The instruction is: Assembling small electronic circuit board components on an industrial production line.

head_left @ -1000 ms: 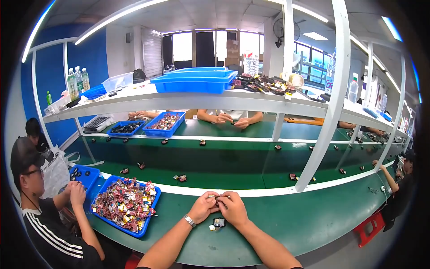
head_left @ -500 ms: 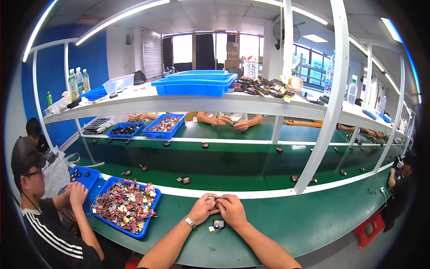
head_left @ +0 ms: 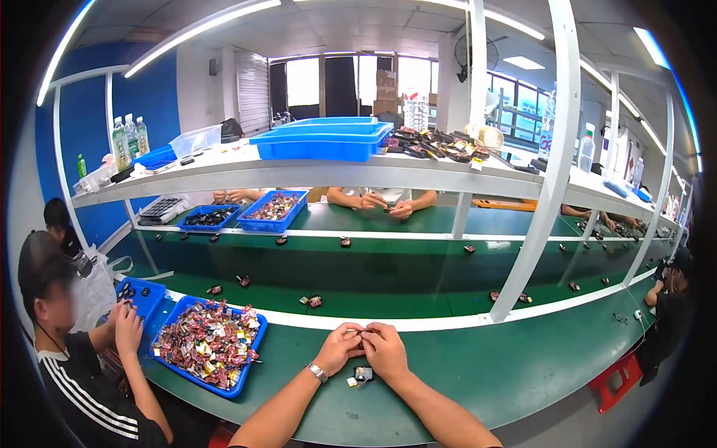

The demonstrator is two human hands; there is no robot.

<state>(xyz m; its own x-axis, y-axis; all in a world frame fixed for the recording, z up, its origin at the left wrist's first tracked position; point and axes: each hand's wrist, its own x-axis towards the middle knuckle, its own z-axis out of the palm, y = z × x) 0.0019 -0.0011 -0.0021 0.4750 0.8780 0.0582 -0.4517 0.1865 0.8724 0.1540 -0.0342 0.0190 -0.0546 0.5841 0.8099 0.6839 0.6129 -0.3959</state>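
Note:
My left hand [head_left: 340,351] and my right hand [head_left: 385,351] meet above the green bench [head_left: 463,366]. Their fingers are bent together around a small dark piece [head_left: 363,342], mostly hidden, so its kind does not show. A metal-banded watch circles my left wrist. Just below my hands, on the bench, lies a small electronic assembly [head_left: 364,372] with a dark body and a white-and-yellow tab [head_left: 352,381]. To the left of my left hand, a blue tray [head_left: 263,328] holds a heap of small red, white and yellow parts [head_left: 208,340].
Beyond a white rail [head_left: 426,324] runs a green conveyor belt [head_left: 396,280] carrying scattered small assemblies [head_left: 311,302]. A white post [head_left: 534,194] rises at right, supporting a shelf [head_left: 314,177] with blue trays. A co-worker [head_left: 89,373] sits at left; others work across the belt.
The assemblies on the belt have shifted slightly right. My hands stay together in nearly the same place. The co-worker at left has raised their hands a little.

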